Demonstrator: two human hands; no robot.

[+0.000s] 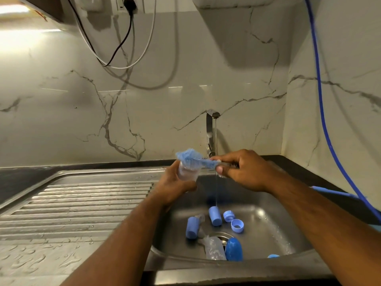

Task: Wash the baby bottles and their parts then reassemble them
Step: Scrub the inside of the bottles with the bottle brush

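**Kitchen washing station.** A marble-veined wall backs a ribbed stainless-steel draining surface and a stainless-steel sink basin.

**Task object.** Above the basin's rear edge, the left grip is curled round a small clear plastic bottle body. The right grip pinches the handle of a blue bristle bottle brush, whose head sits at the bottle's mouth. How far the brush enters cannot be told. A thin stream of water falls from the steel tap just beside the right grip and misses the bottle.

**Containers.**
- The held bottle shows no clear contents and is blurred.
- The basin holds two light-blue cylindrical caps and two blue screw rings.
- A second clear bottle lies on its side over the drain, touching a dark-blue domed cap.

**Likely faults.**
- Wet plastic may slip from the left grip and drop onto the parts below.
- A brush forced in at an angle may spring out and spray.
- Small parts lying near the drain may be nudged toward it by the running water.
- So thin a stream may leave soap unrinsed.
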